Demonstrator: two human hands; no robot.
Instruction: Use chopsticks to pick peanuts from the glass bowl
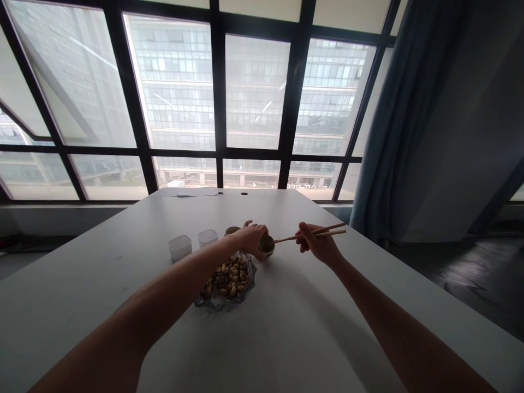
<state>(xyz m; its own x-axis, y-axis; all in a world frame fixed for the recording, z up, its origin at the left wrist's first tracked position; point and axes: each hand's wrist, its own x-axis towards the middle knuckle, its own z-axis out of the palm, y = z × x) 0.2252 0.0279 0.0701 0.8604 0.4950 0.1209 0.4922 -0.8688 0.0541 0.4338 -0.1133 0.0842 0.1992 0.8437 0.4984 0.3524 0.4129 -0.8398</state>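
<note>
My left hand (252, 239) reaches over to the right and grips a small round cup (267, 246), tilted with its opening toward my right hand. My right hand (317, 241) holds a pair of wooden chopsticks (333, 231), whose tips are at the cup's mouth. Below my left forearm lies a crinkled clear plastic bag (249, 289) with several nuts in shells (231, 278). Another round container (232, 230) stands behind my left wrist, partly hidden. What the cup holds is too dark to tell.
Two translucent square containers, one at the left (180, 248) and one nearer the middle (208, 237), stand on the white table (262, 338). Paper sheets (184, 192) lie at its far edge. Windows rise beyond, and a blue curtain (393, 125) hangs at the right.
</note>
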